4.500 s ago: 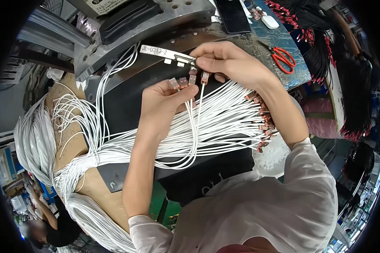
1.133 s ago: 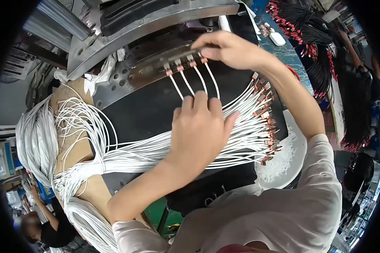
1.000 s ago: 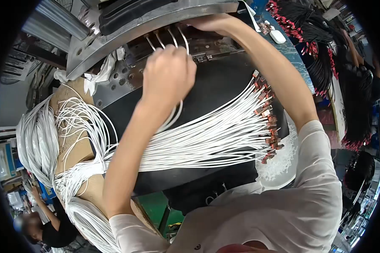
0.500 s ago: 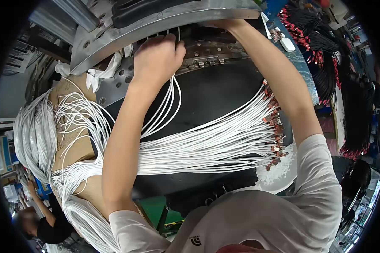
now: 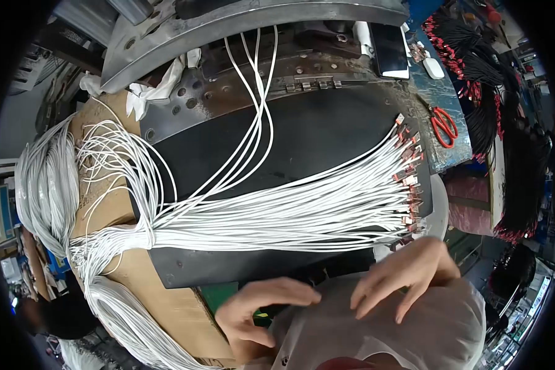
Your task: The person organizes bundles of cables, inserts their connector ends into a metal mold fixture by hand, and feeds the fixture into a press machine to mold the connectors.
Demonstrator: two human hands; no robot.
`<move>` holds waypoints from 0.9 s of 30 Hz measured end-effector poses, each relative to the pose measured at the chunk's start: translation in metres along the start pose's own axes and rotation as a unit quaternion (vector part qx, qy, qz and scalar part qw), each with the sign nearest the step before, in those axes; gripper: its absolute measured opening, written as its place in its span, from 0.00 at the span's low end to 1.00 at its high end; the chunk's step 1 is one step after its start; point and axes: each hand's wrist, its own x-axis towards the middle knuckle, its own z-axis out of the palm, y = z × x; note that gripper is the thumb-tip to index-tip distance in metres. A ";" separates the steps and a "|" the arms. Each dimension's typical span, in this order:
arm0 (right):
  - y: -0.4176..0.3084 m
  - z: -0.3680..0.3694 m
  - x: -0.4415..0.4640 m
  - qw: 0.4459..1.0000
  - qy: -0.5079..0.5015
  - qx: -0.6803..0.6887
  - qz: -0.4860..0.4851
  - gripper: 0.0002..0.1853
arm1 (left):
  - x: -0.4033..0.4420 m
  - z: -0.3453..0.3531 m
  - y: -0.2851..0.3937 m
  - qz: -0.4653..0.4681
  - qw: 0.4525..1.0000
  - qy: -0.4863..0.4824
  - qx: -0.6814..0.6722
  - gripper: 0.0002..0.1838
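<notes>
My left hand (image 5: 256, 311) is held in front of my shirt, below the table's near edge, thumb and fingers apart and nothing in it. Close to my body too is my right hand (image 5: 407, 274), its fingers spread and empty. Beyond them a thick bundle of white cables (image 5: 290, 219) lies across the black mat (image 5: 327, 132). Small connectors with reddish-brown parts (image 5: 411, 185) tip the cables' right ends. A few separate white cables (image 5: 262, 102) rise from the bundle and pass under the metal machine frame (image 5: 246, 24).
Red-handled pliers (image 5: 443, 127) and a phone-like dark device (image 5: 390, 52) lie at right. Coiled white cables (image 5: 49, 185) hang at left over cardboard (image 5: 105, 209). Black cables with red ends (image 5: 468, 55) lie farther right. Another person (image 5: 55, 314) is at lower left.
Both hands have drawn back from the machine to in front of my shirt. My left hand has let go of the few white cables, which now stretch up under the frame.
</notes>
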 end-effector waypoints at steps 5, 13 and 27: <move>0.129 0.142 -0.078 0.776 0.530 0.177 0.291 0.22 | -0.112 0.029 -0.102 -0.168 0.867 0.468 -0.018 0.54; 0.250 0.153 -0.110 0.662 0.699 0.253 -0.093 0.33 | -0.110 -0.004 -0.139 -0.041 0.765 0.643 0.010 0.28; 0.228 0.130 -0.076 0.644 0.676 0.353 -0.060 0.33 | -0.092 0.016 -0.071 -0.273 0.799 0.535 0.016 0.20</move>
